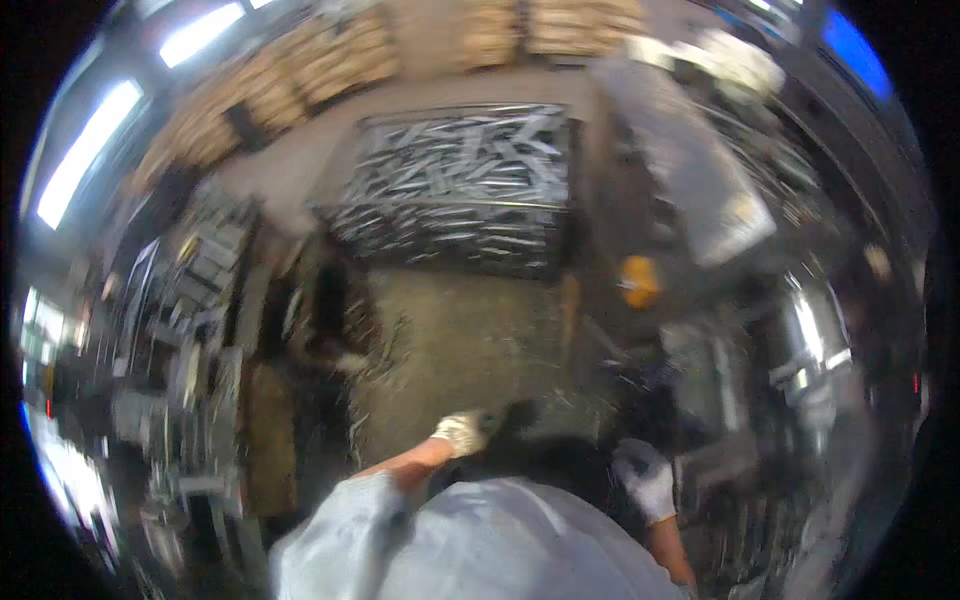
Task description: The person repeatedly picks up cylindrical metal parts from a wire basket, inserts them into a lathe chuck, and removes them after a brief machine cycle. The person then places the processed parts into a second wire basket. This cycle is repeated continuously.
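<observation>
My left hand [462, 433], in a whitish work glove, hangs over the floor in front of my body. The picture is smeared by motion, and its fingers do not show clearly. A dark patch lies beside its fingertips; whether that is a thing, the glove's palm or shadow I cannot make out. Lower on the right, near dark machinery, is my right hand [648, 480] in a white and grey glove. Its fingers are blurred too, and no held thing can be made out. Ahead of me stands a dark mesh-sided bin [440, 240] full of shiny metal strips [460, 150].
Worn floor [450, 330] with scattered scraps lies between me and the bin. A long grey slab-like surface [690, 160] and a yellow-orange object [639, 282] are at the right. Metal parts [205, 270] crowd the left. Stacked tan sacks or bundles [340, 55] line the back.
</observation>
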{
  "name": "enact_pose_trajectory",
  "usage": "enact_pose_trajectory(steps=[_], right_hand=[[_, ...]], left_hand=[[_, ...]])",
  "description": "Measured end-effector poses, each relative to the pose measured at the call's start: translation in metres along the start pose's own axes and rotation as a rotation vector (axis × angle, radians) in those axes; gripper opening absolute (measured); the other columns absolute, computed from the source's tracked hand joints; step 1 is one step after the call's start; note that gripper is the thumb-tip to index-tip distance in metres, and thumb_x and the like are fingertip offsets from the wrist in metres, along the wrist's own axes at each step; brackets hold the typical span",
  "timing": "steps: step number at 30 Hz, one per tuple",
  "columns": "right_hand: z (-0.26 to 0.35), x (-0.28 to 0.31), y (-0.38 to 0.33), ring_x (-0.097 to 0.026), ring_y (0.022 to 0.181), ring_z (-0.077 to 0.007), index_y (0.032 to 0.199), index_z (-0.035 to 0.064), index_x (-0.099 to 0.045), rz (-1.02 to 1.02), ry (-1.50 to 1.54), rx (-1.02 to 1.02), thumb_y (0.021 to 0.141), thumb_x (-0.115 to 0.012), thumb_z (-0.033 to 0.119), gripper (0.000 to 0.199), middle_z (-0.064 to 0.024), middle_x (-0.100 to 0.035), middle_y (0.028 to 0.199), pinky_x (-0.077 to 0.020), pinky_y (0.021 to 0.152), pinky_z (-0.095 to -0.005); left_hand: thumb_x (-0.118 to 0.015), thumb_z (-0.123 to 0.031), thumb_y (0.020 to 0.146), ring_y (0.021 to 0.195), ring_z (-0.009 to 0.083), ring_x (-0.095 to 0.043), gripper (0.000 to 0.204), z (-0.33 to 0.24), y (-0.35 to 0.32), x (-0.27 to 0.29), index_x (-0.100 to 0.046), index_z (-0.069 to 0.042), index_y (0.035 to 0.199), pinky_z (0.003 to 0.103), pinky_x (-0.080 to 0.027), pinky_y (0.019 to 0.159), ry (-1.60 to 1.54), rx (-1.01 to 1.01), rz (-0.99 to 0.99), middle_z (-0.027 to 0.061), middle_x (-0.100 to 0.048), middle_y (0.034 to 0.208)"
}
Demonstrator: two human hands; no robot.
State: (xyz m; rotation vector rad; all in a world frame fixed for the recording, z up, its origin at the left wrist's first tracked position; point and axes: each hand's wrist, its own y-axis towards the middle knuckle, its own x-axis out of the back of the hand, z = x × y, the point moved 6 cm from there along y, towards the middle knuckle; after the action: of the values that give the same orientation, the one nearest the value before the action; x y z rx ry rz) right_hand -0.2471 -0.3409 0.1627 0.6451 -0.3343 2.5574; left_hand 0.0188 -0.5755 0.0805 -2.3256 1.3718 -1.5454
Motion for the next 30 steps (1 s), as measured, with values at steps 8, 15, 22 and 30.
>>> enact_pose_trajectory(steps=[8, 15, 22, 30], right_hand=[[0.178, -0.293, 0.083, -0.077, 0.089, -0.0242, 0.115, -0.0004, -0.074, 0.489, -0.165, 0.384, 0.090, -0.072, 0.013, 0.029, -0.0166, -0.078, 0.098, -0.0591, 0.083, -0.0344], [0.320, -0.493, 0.018, -0.076, 0.096, -0.0279, 0.121, 0.0071, -0.074, 1.095, -0.370, 0.643, 0.089, -0.074, 0.021, 0.035, -0.0165, -0.077, 0.108, -0.0587, 0.088, -0.0372], [0.392, -0.587, -0.010, -0.074, 0.105, -0.0337, 0.122, 0.0097, -0.076, 1.429, -0.582, 0.875, 0.089, -0.074, 0.025, 0.036, -0.0150, -0.076, 0.116, -0.0588, 0.092, -0.0402], [0.481, -0.704, -0.006, -0.073, 0.106, -0.0367, 0.121, 0.0097, -0.075, 1.565, -0.301, 1.047, 0.090, -0.075, 0.027, 0.035, -0.0170, -0.075, 0.117, -0.0589, 0.091, -0.0420]], left_hand=[[-0.062, -0.041, 0.095, 0.107, 0.0442, -0.070, 0.043, 0.385, -0.318, 0.004, -0.068, -0.010, 0.124, 0.050, -0.056, 0.089, -0.349, 0.911, -0.746, 0.0243, -0.074, 0.112], [-0.061, -0.053, 0.095, 0.131, 0.0419, -0.061, 0.066, 0.430, -0.428, -0.154, -0.056, -0.018, 0.152, 0.047, -0.049, 0.109, -0.839, 1.225, -0.512, 0.0194, -0.061, 0.147], [-0.060, -0.051, 0.095, 0.142, 0.0358, -0.054, 0.067, 0.395, -0.453, -0.350, -0.057, -0.016, 0.151, 0.044, -0.046, 0.115, -1.143, 1.465, -0.332, 0.0206, -0.052, 0.157], [-0.063, -0.042, 0.097, 0.117, 0.0343, -0.071, 0.043, 0.381, -0.471, -0.416, -0.076, -0.011, 0.124, 0.047, -0.058, 0.096, -0.896, 1.668, -0.384, 0.0154, -0.074, 0.128]])
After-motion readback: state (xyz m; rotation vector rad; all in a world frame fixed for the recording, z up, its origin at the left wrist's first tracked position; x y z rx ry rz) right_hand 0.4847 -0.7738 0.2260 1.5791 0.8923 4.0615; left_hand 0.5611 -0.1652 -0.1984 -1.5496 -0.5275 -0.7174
